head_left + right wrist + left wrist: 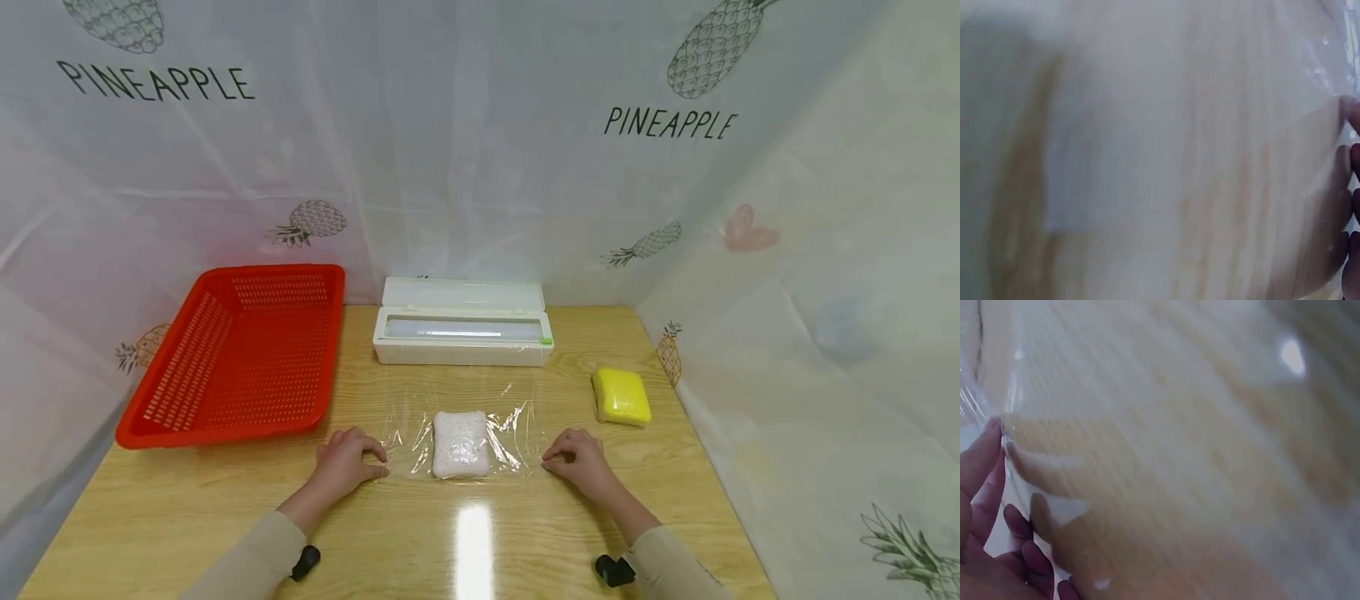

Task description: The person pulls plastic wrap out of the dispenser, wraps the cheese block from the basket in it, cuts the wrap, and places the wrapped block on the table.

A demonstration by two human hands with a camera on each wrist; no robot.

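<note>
Clear film, pinched by both hands; white box behind, red basket left, yellow block right.

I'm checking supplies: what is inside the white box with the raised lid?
Inside the white box, a pale, shiny roll shows through the long opening. The roll and front wall cover its underside and the box floor; those cannot be seen.

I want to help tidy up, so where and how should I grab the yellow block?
Probably by its left and right sides, coming from above: the yellow block lies flat and squarish, with nothing on top and bare table all around it. The right hand is nearer, but it is pinching the film.
</note>
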